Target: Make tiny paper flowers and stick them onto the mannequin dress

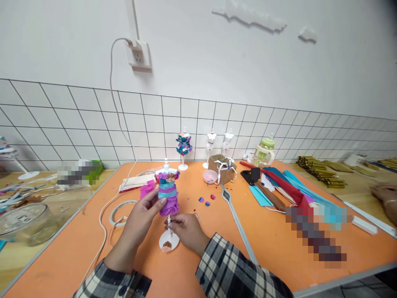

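A miniature dress form (168,198) stands in front of me, dressed in blue and purple crepe paper with a ruffled collar. My left hand (144,215) is closed around its body from the left, thumb on the purple skirt. Low on the white stem, my right hand (187,231) is closed with its fingertips pinching just under the skirt; whether they hold a scrap as well is hidden. Brown and pink petal-like paper pieces (166,246) lie on the round white base (173,242). Behind my left hand are a pink paper piece (147,189) and a tape roll (113,215).
Small coloured paper flowers (207,203) lie on the orange table (217,256). Farther back stand a decorated dress form (184,145), two plain ones, a pink bowl (210,176), a cardboard box (228,176) and a bottle (264,153). Crepe paper strips (291,186) lie right; a cable (104,223) runs left.
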